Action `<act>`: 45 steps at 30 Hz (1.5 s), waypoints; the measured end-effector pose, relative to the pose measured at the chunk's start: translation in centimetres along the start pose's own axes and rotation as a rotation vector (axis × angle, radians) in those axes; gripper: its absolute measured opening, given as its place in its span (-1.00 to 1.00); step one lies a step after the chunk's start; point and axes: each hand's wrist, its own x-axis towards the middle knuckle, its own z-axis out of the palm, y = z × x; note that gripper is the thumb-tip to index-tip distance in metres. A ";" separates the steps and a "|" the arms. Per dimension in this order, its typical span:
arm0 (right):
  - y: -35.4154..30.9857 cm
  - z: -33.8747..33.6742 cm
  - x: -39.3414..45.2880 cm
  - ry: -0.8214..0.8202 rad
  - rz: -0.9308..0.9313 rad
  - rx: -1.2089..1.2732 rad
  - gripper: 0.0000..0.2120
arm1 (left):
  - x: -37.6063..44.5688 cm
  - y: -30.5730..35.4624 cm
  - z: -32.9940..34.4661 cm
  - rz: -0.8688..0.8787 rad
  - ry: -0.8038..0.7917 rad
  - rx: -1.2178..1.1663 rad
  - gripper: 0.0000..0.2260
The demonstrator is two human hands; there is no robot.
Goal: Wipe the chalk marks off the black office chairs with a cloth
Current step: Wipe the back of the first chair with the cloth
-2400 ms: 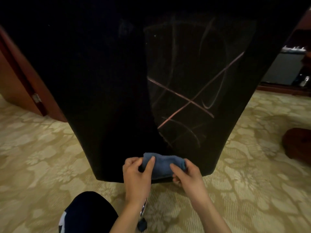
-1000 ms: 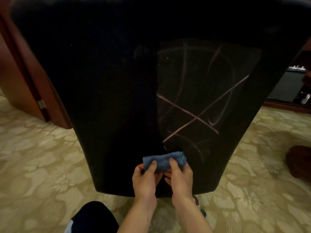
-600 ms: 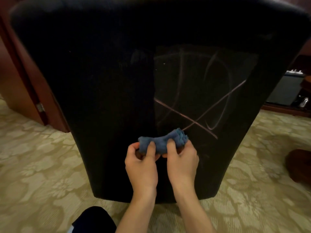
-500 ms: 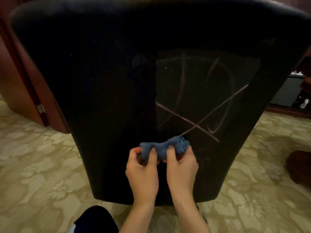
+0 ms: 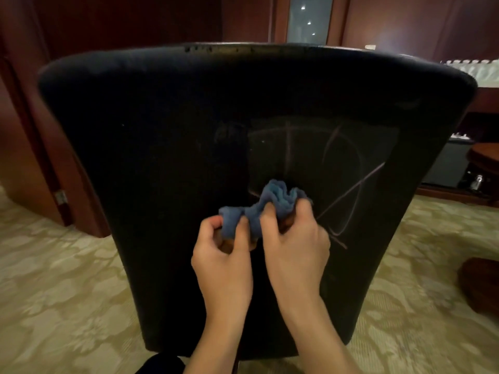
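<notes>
Both hands pinch a bunched blue cloth against the back of the black office chair at mid-frame — the left hand curls round its lower-left end, the right hand grips the thicker right part. The cloth sticks up just above both sets of fingertips. Faint chalk marks — crossing lines and loops — lie to its right and above. Patterned carpet surrounds the chair.

A formal office or hotel-type room was indicated — dark wood panelling, patterned carpet, a black office chair.
</notes>
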 end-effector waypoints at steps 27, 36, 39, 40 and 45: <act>-3.9 -0.6 3.8 0.242 -0.495 -0.079 -0.74 | 3.4 5.9 0.3 0.259 -0.018 0.161 -0.86; -3.3 -1.0 3.1 0.178 -0.480 0.005 -0.76 | 2.8 5.3 -0.5 0.284 0.028 0.087 -0.92; -7.8 -1.5 4.6 0.223 -0.527 0.068 -0.75 | 5.4 8.5 -1.1 0.419 0.187 0.048 -0.93; -9.1 -1.1 4.8 0.217 -0.541 0.058 -0.76 | 6.1 9.3 -1.6 0.433 0.233 0.041 -0.93; -10.4 1.0 4.2 0.192 -0.629 -0.036 -0.78 | 7.2 8.9 -3.1 0.370 0.235 0.083 -0.88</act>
